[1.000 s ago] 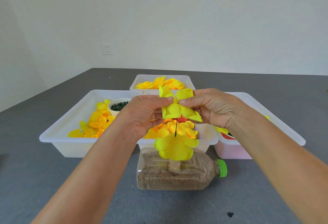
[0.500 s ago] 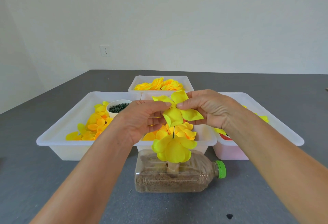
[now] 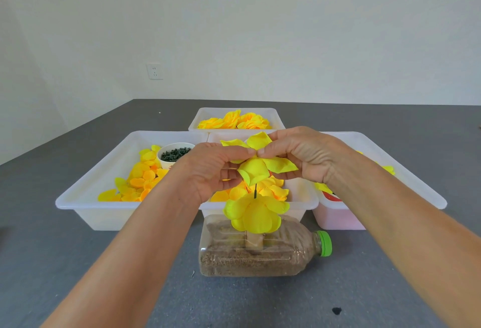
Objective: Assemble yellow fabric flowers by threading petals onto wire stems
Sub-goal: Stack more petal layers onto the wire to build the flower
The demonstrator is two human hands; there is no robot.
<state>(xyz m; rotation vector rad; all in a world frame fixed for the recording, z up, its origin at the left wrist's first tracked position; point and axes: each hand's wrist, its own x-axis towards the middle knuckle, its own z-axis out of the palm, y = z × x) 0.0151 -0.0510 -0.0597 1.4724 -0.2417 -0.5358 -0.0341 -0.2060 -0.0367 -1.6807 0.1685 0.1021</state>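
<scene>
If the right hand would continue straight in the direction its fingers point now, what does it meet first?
The right hand points toward the person's left, pinching the petal piece. Going on, its fingertips would probably meet the left hand first; their fingertips look almost touching, though depth is unclear.

I can't read any words, nos. or signs here. The small white cup (image 3: 175, 156), just left of my left hand (image 3: 208, 171), has a bit of red print low on its side, but it's too small and half hidden to read.
</scene>
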